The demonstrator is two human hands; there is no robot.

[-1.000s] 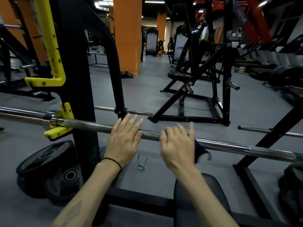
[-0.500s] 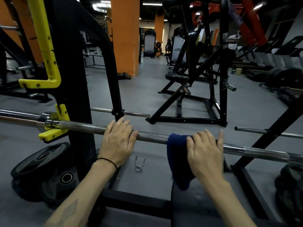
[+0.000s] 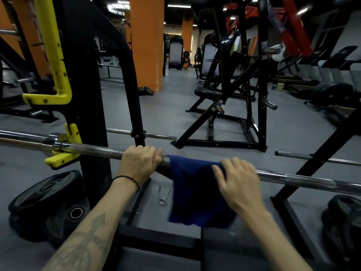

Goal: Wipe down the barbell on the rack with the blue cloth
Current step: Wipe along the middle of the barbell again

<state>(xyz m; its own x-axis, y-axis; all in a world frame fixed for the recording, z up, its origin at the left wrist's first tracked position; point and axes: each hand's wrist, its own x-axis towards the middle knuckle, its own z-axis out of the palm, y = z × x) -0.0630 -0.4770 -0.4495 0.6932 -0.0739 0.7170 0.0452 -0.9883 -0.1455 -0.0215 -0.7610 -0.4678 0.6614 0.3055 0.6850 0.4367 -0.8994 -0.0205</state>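
- Head view: the barbell (image 3: 304, 179) runs left to right on the rack (image 3: 91, 118), straight ahead of both hands.
- Left hand (image 3: 139, 163) curls round bare bar just left of the blue cloth (image 3: 193, 190).
- Right hand (image 3: 239, 180) lies with loosely bent fingers on the draped cloth's right end; unwiped bar extends rightward, nearer this hand.

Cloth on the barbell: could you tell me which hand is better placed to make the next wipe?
Right. The right hand rests on the cloth draped over the barbell; the left hand grips bare bar beside it.
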